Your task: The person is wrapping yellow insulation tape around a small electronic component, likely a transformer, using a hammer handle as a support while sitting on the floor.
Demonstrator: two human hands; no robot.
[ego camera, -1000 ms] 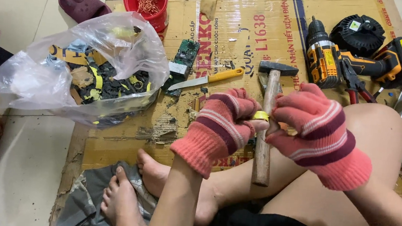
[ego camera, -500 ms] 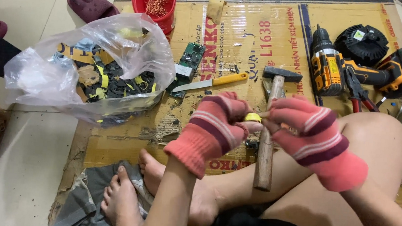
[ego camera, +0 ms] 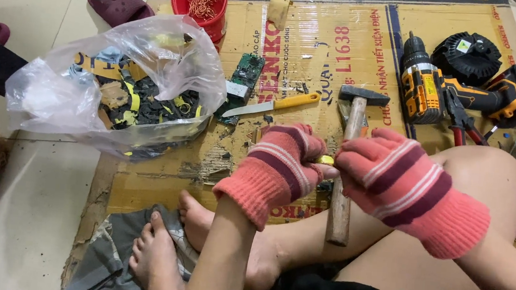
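I am seeing both pink striped knitted-glove hands, left hand and right hand, pinching a small yellow part, mostly hidden, above the wooden-handled hammer; cardboard beyond is lying open.

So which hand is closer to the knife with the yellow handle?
Left. The left hand is just below the knife. The right hand is farther off, past the hammer.

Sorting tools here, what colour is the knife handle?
Yellow-orange, on the knife lying on the cardboard, head view.
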